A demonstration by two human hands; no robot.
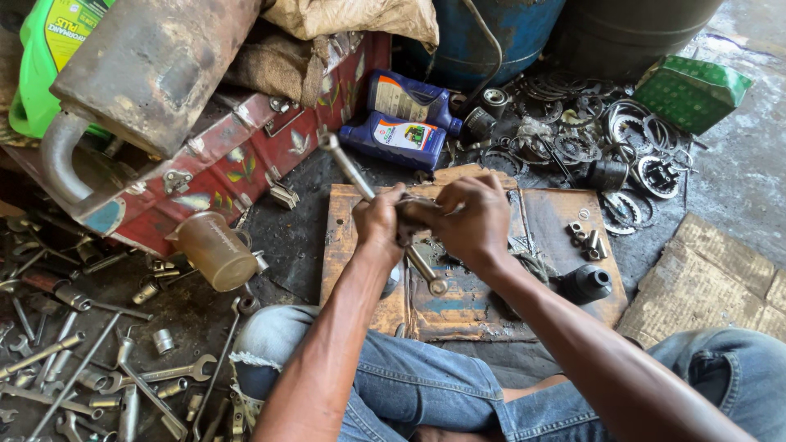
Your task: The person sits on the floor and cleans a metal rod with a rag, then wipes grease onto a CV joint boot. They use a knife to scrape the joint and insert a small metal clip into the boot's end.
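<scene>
Now a small metal part [416, 214] is gripped tight by both hands [378, 219] [475, 219], perhaps being fitted; loose bolts [588, 239] are left unused.

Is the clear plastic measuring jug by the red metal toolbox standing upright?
No: the clear plastic measuring jug lies tipped on its side against the red metal toolbox, among loose spanners on the floor.
</scene>
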